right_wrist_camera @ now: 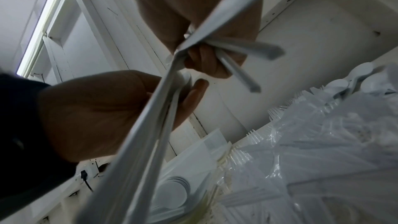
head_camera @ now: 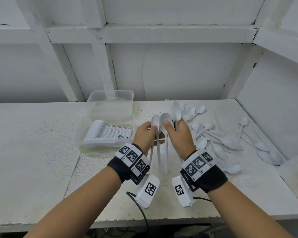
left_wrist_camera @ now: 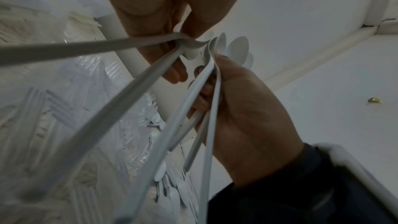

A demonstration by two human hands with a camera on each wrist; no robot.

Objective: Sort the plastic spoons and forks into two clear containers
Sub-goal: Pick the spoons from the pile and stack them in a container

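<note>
**Spoons in both hands above the table; sorted stack and loose pile beyond**

Nearest: two forearms reaching out over the table edge [head_camera: 41, 194], each with a black wristband carrying white tag blocks and a small white camera box underneath.

Left hand [head_camera: 145, 134]: fingers curled round a white plastic spoon [head_camera: 154, 123], thumb pressed on the bowl, handle hanging down toward the person. The right wrist view shows more than one handle passing through this hand; the exact count cannot be told.

Right hand [head_camera: 178, 133]: closed on a fan of spoons [head_camera: 176, 109], thumb laid across the bowl of the nearest, bowls standing up above the knuckles, handles hanging below the palm. The two hands sit just beside each other, the bowls they hold almost touching.

Left of the hands, on the table: near container [head_camera: 81, 140], clear plastic, holding a neat row of stacked spoons [head_camera: 100, 130] (bowls to the left, handles to the right).

Behind it and touching it: far container [head_camera: 110, 95], clear plastic, against the back wall; its contents are hard to make out in the head view.

Right of the hands and stretching toward the right corner: loose spoons [head_camera: 229, 143] scattered over the table, some crossing one another. Clear forks [right_wrist_camera: 280, 113] lie heaped among them, plain in the right wrist view, barely visible from above.
</note>
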